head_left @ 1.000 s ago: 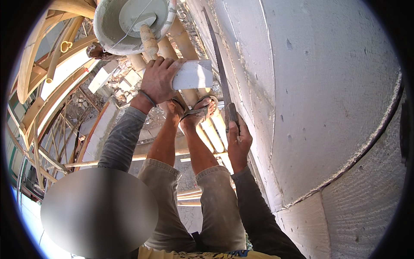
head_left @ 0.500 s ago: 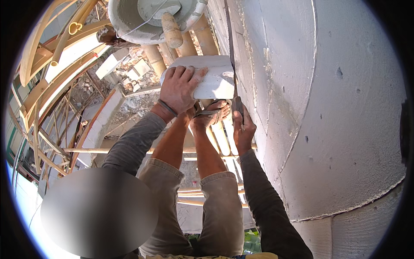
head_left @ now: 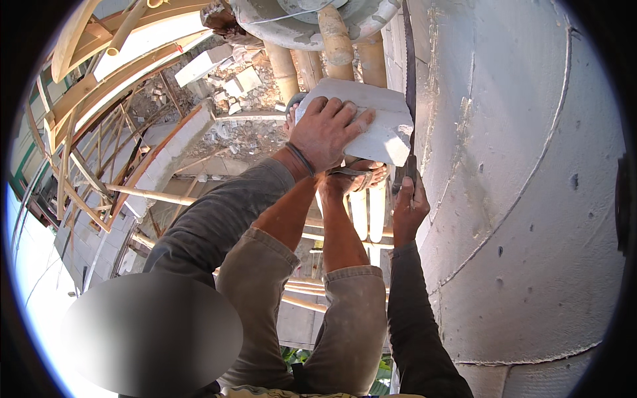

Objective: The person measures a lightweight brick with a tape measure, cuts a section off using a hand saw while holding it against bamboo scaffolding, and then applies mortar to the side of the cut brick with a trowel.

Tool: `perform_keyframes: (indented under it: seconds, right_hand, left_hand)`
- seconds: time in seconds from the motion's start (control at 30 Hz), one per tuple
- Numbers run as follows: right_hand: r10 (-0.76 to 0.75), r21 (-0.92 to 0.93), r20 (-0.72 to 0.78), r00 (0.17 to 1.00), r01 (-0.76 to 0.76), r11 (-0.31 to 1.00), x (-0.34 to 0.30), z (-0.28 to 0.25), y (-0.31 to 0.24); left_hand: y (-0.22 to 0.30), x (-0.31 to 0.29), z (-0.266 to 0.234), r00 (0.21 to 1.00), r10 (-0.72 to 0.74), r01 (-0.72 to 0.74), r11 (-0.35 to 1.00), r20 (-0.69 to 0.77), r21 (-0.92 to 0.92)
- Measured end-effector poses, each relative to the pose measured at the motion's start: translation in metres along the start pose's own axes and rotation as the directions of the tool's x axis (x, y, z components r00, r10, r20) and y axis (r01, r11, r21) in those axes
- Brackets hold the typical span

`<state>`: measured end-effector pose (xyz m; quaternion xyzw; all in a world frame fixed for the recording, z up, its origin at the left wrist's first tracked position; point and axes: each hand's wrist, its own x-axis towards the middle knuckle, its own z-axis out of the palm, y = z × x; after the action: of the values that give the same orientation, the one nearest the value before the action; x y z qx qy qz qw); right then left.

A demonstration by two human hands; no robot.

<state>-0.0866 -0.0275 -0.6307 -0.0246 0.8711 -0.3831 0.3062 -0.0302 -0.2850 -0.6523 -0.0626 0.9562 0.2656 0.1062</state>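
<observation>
My left hand [head_left: 325,136] presses down on a pale grey lightweight block [head_left: 378,106], fingers curled over its top. The block lies tilted, its near right corner rough and chipped. My right hand [head_left: 411,205] is closed around the dark handle [head_left: 406,174] of a long-bladed cutting tool. Its thin dark blade [head_left: 411,73] runs away from me past the block's right end, close to the wall. The blade shows nearly edge-on, so I cannot tell whether it has teeth. A sandalled foot [head_left: 358,176] shows just below the block.
A mortar-smeared bucket [head_left: 279,32] stands beyond the block, a thick wooden handle [head_left: 336,43] sticking out. Bamboo poles [head_left: 282,73] form the platform underfoot. A curved grey wall [head_left: 524,199] rises at right. Rubble [head_left: 249,83] and timber framing [head_left: 73,166] lie at left below.
The view has shifted, so everything sits further right. The block has turned, its right end now lower, with the chipped corner showing. Both hands keep their holds.
</observation>
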Motion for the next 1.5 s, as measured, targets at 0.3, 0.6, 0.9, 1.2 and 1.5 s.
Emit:
perform_keyframes:
  seconds: [0.3, 0.6, 0.9, 1.2, 1.5]
  right_hand:
    - [-0.031, -0.126, -0.001, 1.000, 0.031, 0.992, 0.020, 0.008, 0.012]
    - [-0.076, -0.171, -0.181, 0.981, 0.044, 0.984, 0.050, 0.021, 0.055]
    - [0.059, 0.029, -0.061, 0.996, -0.057, 0.998, 0.044, 0.014, 0.048]
    - [-0.054, -0.030, -0.079, 0.995, 0.051, 0.998, 0.035, 0.017, 0.046]
    - [0.100, 0.043, -0.088, 0.991, -0.096, 0.994, -0.003, -0.025, 0.050]
  left_hand:
    - [0.000, -0.001, 0.004, 1.000, -0.005, 0.005, 1.000, 0.001, 0.003]
    - [0.016, 0.029, 0.003, 0.999, 0.002, 0.002, 0.996, 0.044, -0.084]
    - [0.010, 0.027, -0.001, 1.000, 0.013, -0.013, 1.000, -0.007, -0.003]
    - [0.005, 0.020, -0.011, 0.999, -0.016, 0.016, 1.000, 0.031, 0.001]
    - [-0.020, 0.053, -0.028, 0.977, -0.004, 0.068, 0.952, 0.211, -0.299]
